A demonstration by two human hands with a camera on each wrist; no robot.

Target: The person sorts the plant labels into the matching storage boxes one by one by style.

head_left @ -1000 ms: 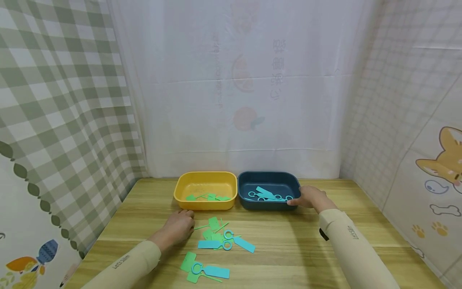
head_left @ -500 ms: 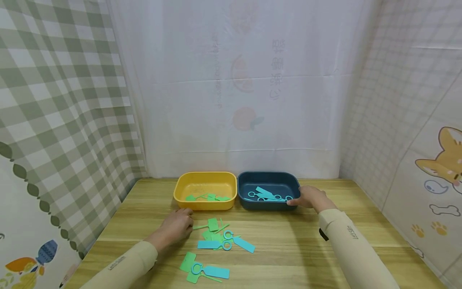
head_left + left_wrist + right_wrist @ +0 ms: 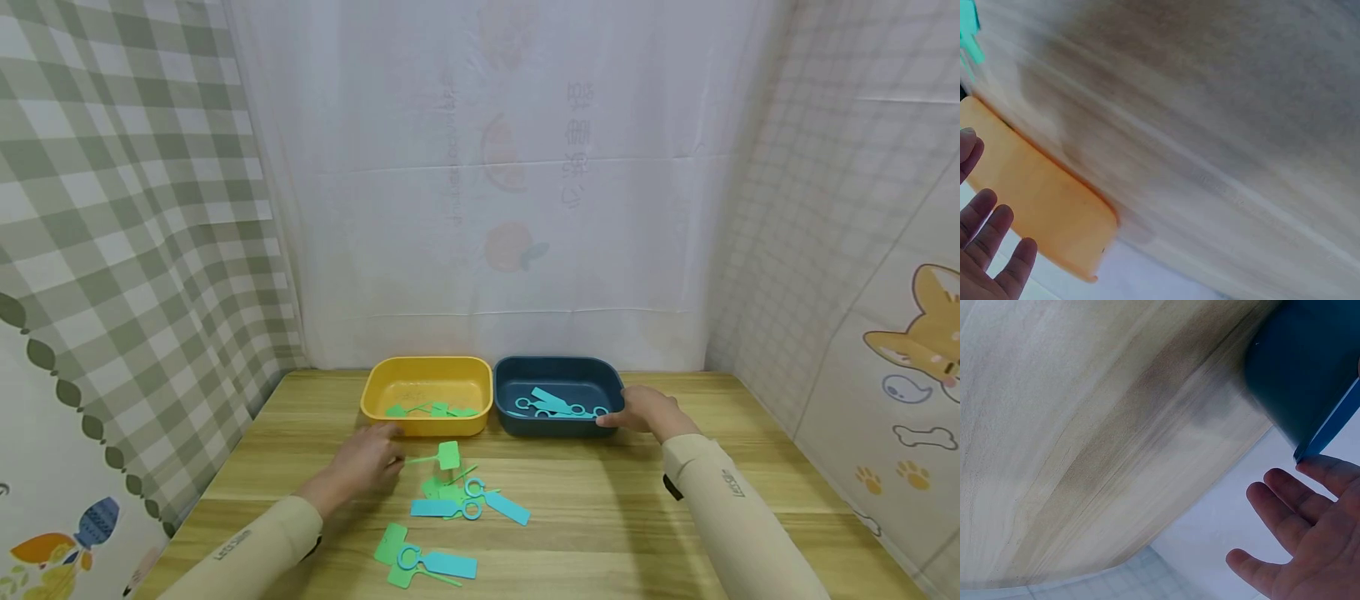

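My left hand pinches the thin stem of a green plant tag, whose square plate sticks out to the right above the pile. In the left wrist view, the other left fingers are spread beside the yellow bin. More green tags and several blue ring tags lie on the table in two loose groups. At the right, my right hand holds the corner of the dark blue bin, thumb at the front rim and index finger at the side.
The two bins stand side by side at the back of the wooden table. Green tags lie in the yellow bin, blue ring tags in the dark one. A white cloth hangs behind, with a checked cloth at left.
The left hand has shifted slightly, and the green tag in it has risen off the pile with its plate turned right. The right hand and both bins stay where they were.
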